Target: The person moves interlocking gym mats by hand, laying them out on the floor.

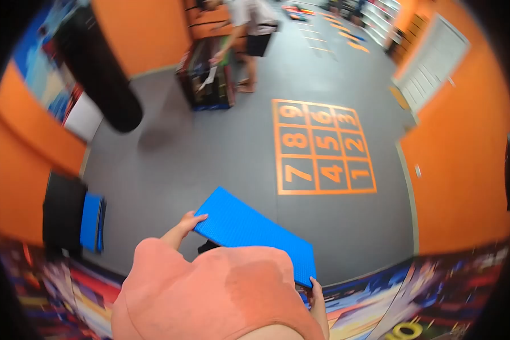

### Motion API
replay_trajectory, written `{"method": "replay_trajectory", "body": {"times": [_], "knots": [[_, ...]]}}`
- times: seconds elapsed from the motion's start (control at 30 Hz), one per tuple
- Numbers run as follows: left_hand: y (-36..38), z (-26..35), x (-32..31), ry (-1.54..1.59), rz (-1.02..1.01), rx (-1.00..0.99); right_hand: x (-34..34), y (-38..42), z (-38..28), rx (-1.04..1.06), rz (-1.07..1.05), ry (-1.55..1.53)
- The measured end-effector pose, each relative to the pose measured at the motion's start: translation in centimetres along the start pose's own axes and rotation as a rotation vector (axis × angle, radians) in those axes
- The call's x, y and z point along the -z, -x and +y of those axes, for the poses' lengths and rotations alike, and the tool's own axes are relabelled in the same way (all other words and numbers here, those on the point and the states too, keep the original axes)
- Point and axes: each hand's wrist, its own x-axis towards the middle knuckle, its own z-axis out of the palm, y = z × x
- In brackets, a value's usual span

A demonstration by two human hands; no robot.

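Note:
A blue rectangular mat [255,226] with a textured top is held in front of the body, slanting down to the right. My left hand [193,220] grips its left end, fingers over the edge. At the lower right corner, my right hand [315,288] holds the other end. The wearer's pink shirt covers the mat's near edge in part. To the left, another blue mat [92,222] stands upright against a black panel [63,212].
A black punching bag [99,71] hangs at the left. Beyond it a person [256,25] bends over a dark box [209,79]. An orange number grid [326,150] marks the grey floor [170,141]. A white door [435,62] is at the right.

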Motion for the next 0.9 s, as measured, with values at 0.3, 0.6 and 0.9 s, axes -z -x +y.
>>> {"method": "replay_trajectory", "body": {"times": [0.3, 0.6, 0.9], "knots": [[2.9, -13.2, 18.3, 0.453, 0.333, 0.046, -30.8, -2.4, -15.2, 0.306, -0.095, 0.527], [5.5, -20.4, 29.8, 0.704, 0.682, -0.037, -61.1, -1.3, -20.1, 0.541, -0.402, 0.818], [1.0, -22.7, 34.6, 0.703, 0.835, 0.015, -78.3, -2.7, -22.9, 0.62, -0.569, 0.984]]}}
